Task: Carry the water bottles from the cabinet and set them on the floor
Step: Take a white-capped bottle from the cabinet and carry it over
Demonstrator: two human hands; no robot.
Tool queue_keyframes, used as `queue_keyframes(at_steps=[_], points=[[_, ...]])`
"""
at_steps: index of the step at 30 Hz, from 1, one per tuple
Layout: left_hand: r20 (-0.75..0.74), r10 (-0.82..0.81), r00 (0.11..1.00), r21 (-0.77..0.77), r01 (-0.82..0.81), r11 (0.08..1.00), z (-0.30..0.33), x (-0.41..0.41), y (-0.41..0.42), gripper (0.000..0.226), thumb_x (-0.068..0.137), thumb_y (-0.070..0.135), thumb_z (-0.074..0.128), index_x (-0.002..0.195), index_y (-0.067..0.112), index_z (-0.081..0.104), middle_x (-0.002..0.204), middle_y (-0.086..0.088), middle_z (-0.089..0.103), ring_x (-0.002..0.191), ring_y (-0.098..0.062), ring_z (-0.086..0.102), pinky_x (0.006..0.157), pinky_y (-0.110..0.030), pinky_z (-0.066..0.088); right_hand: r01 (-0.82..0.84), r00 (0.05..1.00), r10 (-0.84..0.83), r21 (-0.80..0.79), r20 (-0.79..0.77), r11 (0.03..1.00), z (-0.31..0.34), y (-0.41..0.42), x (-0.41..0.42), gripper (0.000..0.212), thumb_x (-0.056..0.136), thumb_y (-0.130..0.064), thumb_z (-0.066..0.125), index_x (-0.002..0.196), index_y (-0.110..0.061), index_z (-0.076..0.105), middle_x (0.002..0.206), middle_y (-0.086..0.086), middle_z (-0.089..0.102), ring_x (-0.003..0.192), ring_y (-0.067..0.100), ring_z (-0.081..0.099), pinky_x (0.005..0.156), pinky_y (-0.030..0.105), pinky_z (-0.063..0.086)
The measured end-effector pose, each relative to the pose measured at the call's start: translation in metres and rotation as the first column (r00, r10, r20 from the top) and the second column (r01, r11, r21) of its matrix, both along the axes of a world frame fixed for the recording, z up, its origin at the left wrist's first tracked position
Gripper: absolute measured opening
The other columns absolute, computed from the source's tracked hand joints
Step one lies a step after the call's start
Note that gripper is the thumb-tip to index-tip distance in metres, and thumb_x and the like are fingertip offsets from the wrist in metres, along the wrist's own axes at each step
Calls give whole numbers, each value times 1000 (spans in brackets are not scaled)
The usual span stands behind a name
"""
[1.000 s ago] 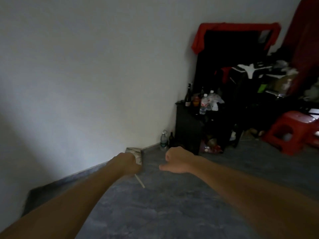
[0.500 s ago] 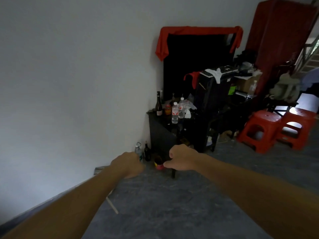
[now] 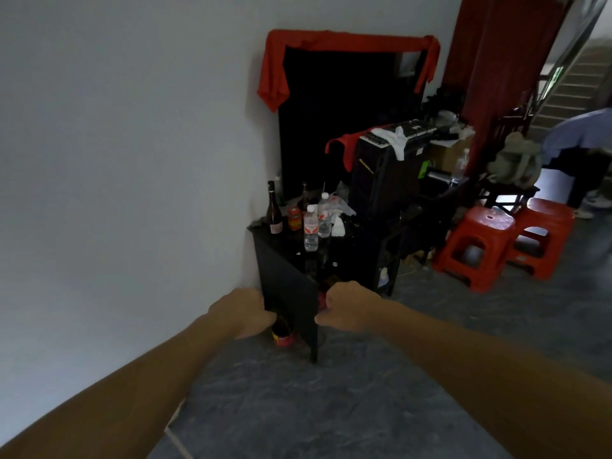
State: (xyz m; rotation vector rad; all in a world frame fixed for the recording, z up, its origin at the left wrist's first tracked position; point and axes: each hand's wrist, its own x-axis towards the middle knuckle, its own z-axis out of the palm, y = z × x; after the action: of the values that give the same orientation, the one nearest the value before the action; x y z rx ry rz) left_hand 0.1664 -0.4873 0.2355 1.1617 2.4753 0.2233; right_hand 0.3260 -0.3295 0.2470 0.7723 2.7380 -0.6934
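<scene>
Bottles (image 3: 311, 231) stand on the cabinet (image 3: 288, 276) top, none carried yet. We hold our left hand (image 3: 240, 313) and right hand (image 3: 347, 306) curled, empty, before it. Floor (image 3: 331, 409) placement remains.

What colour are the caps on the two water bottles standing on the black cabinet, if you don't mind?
White, on both water bottles, in the head view.
</scene>
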Motion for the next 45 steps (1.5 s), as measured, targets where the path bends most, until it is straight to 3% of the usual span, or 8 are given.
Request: queue_keyframes(at_steps=[9,15,25,29,31,35,41,45], points=[[31,-26,999,-11,26,1000,-11,-66,101,40,84,38,57,55,16,44,60,-2,48,59,-16,50,60,-30,41,29,1000,-29,9,11,1000,-11,96,-63,34,82,-46,61,67,-17,51,72,1,55,67,18,57,55,28,44],[-25,-20,999,-38,19,999,-25,-96,181,32,85,43,55,67,17,51,70,1,54,66,-12,53,54,-26,39,-29,999,28,40,16,999,-27,182,-104,36,83,-43,61,61,-18,47,62,0,52,59,15,54,53,28,42],[-48,94,994,-89,-98,991,-47,-151,285,27,83,45,50,77,19,52,85,0,58,81,-19,57,69,-30,48,-107,994,107,-12,22,994,-46,315,-170,31,81,-43,62,71,-18,47,76,0,53,68,15,54,56,28,44],[-29,120,992,-93,-122,988,-62,-172,313,27,81,47,51,80,20,53,89,-2,59,83,-21,58,66,-30,45,-124,991,126,-34,54,992,-58,347,-199,33,82,-44,62,87,-12,56,84,1,57,71,14,55,60,29,46],[-5,133,991,-86,-133,987,-70,-184,326,26,80,47,51,72,22,50,80,2,57,78,-18,57,61,-28,42,-131,989,133,-30,62,991,-67,360,-214,31,81,-44,62,78,-15,51,80,0,54,68,13,53,57,28,44],[31,159,987,-94,-156,983,-85,-213,349,25,81,48,52,76,23,52,78,5,54,77,-16,56,61,-27,42,-146,985,150,-52,83,988,-87,380,-245,35,81,-43,62,67,-18,42,73,0,50,64,15,51,55,29,40],[107,183,977,-101,-172,980,-114,-263,380,24,81,46,52,75,23,52,83,2,58,79,-17,57,58,-26,41,-108,989,115,-73,96,991,-118,410,-293,31,80,-47,61,76,-19,48,88,1,57,77,16,56,69,33,50],[127,199,972,-142,-181,973,-131,-286,393,24,81,46,52,80,22,54,89,-2,61,83,-20,59,65,-27,46,-97,989,105,-83,102,992,-138,421,-314,32,81,-47,61,73,-20,45,80,-3,53,70,11,52,59,27,43]])
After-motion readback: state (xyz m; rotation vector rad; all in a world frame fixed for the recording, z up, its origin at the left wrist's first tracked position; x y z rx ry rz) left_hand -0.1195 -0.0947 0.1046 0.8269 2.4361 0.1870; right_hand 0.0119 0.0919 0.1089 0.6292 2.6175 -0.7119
